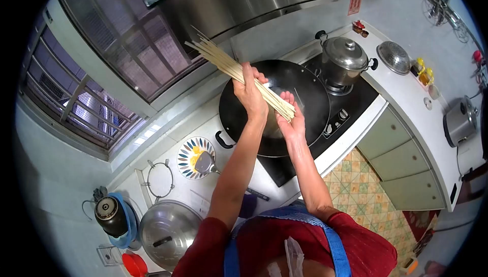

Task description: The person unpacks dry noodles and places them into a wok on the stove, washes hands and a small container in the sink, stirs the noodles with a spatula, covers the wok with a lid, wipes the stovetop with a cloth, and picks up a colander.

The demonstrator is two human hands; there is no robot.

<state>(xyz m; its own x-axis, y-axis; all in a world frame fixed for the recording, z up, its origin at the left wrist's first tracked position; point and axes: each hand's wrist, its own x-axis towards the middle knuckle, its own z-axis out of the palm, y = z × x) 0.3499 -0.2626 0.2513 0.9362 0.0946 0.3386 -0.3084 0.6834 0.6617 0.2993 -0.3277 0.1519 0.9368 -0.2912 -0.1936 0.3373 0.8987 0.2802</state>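
A bundle of long, pale dried noodles point(227, 63) slants over the big black wok point(310, 86). My left hand point(250, 94) is wrapped round the bundle near its middle. At the lower end, the noodles lie across the palm of my right hand point(293, 122), whose cupped fingers reach up behind them. Inside the wok, below my hands, is what looks like a shallow liquid, partly hidden by my arms. To the left of the wok, a spatula point(205, 163) rests on a patterned plate point(181, 167) with yellow food pieces point(196, 151).
A lidded steel pot point(345, 55) stands on the right burner. An upturned metal strainer point(394, 55) and small condiment jars point(424, 73) sit farther right. On the left are a wire ring point(172, 180), a large metal lid point(170, 226) and a red bowl point(134, 264). The range hood point(254, 2) overhangs the wok.
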